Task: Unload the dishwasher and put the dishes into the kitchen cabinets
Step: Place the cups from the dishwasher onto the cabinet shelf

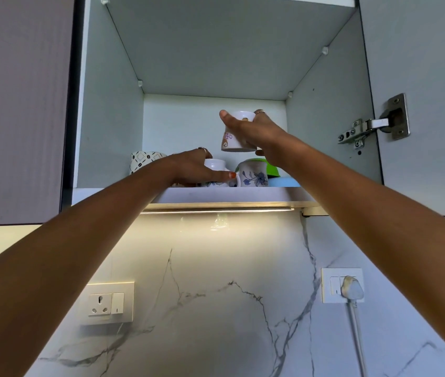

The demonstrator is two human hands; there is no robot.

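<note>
Above a marble wall stands an open cabinet [112, 126] with its lowest shelf [229, 192] holding cups. One right hand [256, 131] grips a white patterned mug [233, 137] in the air over a blue-flower mug [252, 174] (near a green bowl [273, 170]). Beside it, the left hand [197, 167] curls over a white cup [214, 165] standing on the shelf.

Held mug [232, 137]: white, purple-orange motif, upright, raised above shelf [216, 193] centre.
Floral mug [252, 175]: white, blue flowers, near shelf front edge.
Gripped mug [214, 165]: white, beside it.
</note>
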